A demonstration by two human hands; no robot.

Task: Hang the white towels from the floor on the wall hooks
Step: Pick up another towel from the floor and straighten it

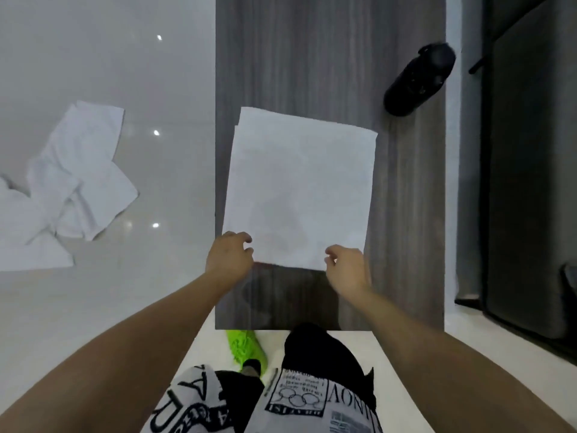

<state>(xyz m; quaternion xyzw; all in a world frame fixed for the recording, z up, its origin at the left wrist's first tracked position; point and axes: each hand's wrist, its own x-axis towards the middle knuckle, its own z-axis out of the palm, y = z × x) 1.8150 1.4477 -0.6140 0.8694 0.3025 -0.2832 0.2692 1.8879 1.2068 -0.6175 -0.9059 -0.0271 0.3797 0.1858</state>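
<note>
Folded white towel (298, 195) flat against wood panel (402, 214) — left hand (229, 256), right hand (345, 265) each grip, apparently pinching, lower corner. Crumpled towels (68, 189) on floor (78, 307) — left.

towel (299, 195) on panel (327, 73), towels (71, 189) left

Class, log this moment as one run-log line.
left hand: gripping towel | right hand: gripping towel | floor pile: waiting | hooks: unseen

Floor (131, 307): glossy, pale tile.
On it, left: crumpled white towels (62, 189) in a loose heap.
Wood panel (406, 214): grey grain; whether upright or flat, unclear.
</note>
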